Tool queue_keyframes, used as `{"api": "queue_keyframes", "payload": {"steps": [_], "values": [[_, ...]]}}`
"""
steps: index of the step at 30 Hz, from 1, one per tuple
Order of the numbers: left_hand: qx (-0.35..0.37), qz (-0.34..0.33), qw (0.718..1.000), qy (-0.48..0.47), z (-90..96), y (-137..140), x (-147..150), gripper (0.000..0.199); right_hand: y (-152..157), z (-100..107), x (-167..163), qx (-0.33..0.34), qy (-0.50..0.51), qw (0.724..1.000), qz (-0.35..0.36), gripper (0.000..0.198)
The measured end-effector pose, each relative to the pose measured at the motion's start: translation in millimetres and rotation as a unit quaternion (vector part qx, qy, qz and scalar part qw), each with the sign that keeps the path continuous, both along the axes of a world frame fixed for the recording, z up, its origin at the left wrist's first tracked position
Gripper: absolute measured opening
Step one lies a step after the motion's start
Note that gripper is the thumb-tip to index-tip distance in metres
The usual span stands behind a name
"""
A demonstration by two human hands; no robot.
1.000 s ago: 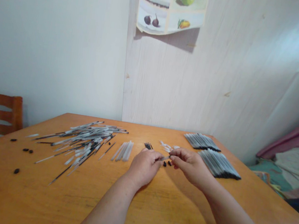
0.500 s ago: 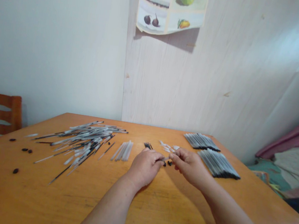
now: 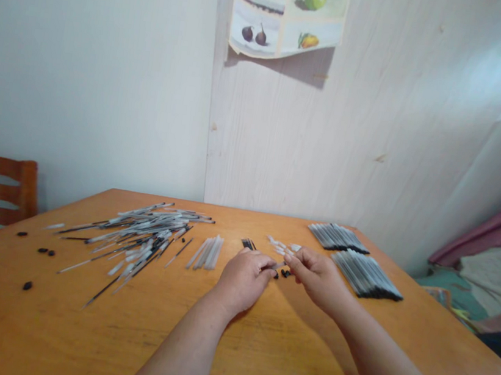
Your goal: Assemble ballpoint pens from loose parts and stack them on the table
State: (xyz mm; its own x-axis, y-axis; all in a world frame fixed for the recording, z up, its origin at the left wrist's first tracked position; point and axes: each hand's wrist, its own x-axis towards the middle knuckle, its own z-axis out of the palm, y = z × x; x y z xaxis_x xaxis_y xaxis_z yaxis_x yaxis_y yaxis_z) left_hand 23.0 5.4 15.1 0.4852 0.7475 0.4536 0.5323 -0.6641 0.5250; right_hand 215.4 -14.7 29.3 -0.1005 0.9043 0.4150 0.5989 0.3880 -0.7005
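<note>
My left hand [image 3: 245, 280] rests near the middle of the table, its fingers closed around a thin, pale pen barrel [image 3: 277, 267] that points to the right. At that end my right hand [image 3: 316, 276] is closed in a pinch; what lies between its fingertips is too small to make out. Just below the barrel are small black plugs [image 3: 285, 273]. Behind the hands lie several white cone-shaped pen tips [image 3: 276, 244]. A few dark refills [image 3: 248, 244] show beyond my left hand, partly hidden by it.
A loose heap of pen refills and pen parts [image 3: 148, 229] spreads over the left side. Next to it is a small row of clear barrels [image 3: 209, 252]. Two neat rows of black-ended pens [image 3: 366, 273] lie at the right. Loose black plugs [image 3: 27, 285] dot the left; a chair [image 3: 26, 189] stands beyond.
Hardly anything differs. My right hand has shifted very slightly at the barrel's end, and the view has moved a touch. My left hand stays in place.
</note>
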Motion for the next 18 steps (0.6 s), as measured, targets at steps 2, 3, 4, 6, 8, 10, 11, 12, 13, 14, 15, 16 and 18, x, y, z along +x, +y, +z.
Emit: {"api": "queue_keyframes", "payload": {"steps": [2,3,4,6,8,10,11,12,13,14,15,16,18], "values": [[-0.003,0.000,1.000,-0.001,0.2,0.2,0.3,0.017,0.6,-0.4,0.5,0.002,0.007,1.000,0.006,0.037],[-0.004,0.001,1.000,-0.002,0.1,0.4,0.5,0.018,0.7,-0.3,0.9,-0.002,0.015,1.000,0.015,0.037],[-0.004,0.002,1.000,-0.003,-0.2,0.7,0.7,0.018,0.7,-0.1,1.3,-0.008,0.023,0.999,0.025,0.035],[-0.002,0.001,1.000,-0.003,-0.6,1.0,0.9,0.018,0.6,0.1,1.9,-0.018,0.030,0.999,0.038,0.032],[0.001,-0.001,1.000,-0.002,-0.6,0.8,0.8,0.018,0.6,-0.2,1.7,-0.014,0.023,0.999,0.029,0.031],[0.002,-0.003,1.000,-0.001,0.0,0.0,0.7,0.018,0.6,-0.5,0.7,0.000,0.014,1.000,0.002,0.035],[0.002,-0.003,1.000,0.000,0.5,-0.4,0.7,0.018,0.6,-0.4,0.0,0.006,0.014,1.000,-0.008,0.038],[0.000,-0.003,1.000,0.000,0.9,-0.7,0.7,0.018,0.4,-0.2,-0.7,0.008,0.017,1.000,-0.013,0.039],[-0.001,-0.003,1.000,-0.001,1.3,-1.0,0.8,0.019,0.1,0.2,-1.4,0.004,0.027,1.000,-0.009,0.039],[-0.003,-0.003,1.000,-0.002,1.5,-1.1,1.0,0.019,-0.2,0.7,-1.8,-0.004,0.041,0.999,0.002,0.038],[-0.005,-0.003,1.000,-0.003,1.6,-1.1,1.2,0.019,-0.6,1.1,-2.2,-0.014,0.057,0.998,0.018,0.037],[-0.006,-0.002,1.000,-0.004,1.5,-0.9,1.5,0.020,-0.8,1.4,-2.4,-0.025,0.072,0.997,0.033,0.035],[-0.005,-0.002,1.000,-0.006,1.2,-0.5,2.0,0.019,-0.7,0.9,-2.7,-0.036,0.091,0.994,0.048,0.032]]}}
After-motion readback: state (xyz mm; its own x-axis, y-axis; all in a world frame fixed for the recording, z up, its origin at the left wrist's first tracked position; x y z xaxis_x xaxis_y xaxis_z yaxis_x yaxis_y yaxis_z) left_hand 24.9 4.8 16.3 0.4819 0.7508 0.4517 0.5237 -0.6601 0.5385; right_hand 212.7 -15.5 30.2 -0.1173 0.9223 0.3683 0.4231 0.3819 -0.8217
